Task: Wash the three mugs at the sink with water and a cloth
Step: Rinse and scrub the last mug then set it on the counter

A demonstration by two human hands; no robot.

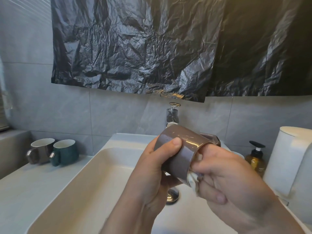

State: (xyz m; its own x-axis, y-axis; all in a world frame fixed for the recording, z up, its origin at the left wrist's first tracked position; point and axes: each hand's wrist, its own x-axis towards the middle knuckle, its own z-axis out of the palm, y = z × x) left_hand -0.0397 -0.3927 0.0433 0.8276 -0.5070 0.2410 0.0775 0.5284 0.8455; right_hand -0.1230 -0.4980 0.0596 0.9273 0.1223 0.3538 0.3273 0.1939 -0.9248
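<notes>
- Head view: your left grip (152,166) is wrapped round the glossy brown ceramic mug (182,149), thumb across its side and fingers curled beneath.
- You hold that mug tipped on its side above the white rectangular sink (84,183), its mouth turned towards your right grip (228,183).
- Your right grip is closed on a crumpled white cloth (193,179): fingers reach into the mug's mouth, and the cloth bulges out at the lower rim.
- Below the mug, a chrome drain plug (172,195) sits in the sink's floor.
- Behind the mug, a chrome tap (172,115) stands at the back of the sink; whether water runs cannot be told.
- To your left, two more mugs stand upright on the pale bench (25,183), touching: a dark brown mug with a white inside (42,150) and a dark green mug with a white inside (65,152), handles towards you.
- To your right, an amber soap bottle with a black pump (255,159) stands just beside a tall white container (290,159).
- Above, a crinkled black plastic sheet (168,48) hangs over the grey tiled wall (118,115).
</notes>
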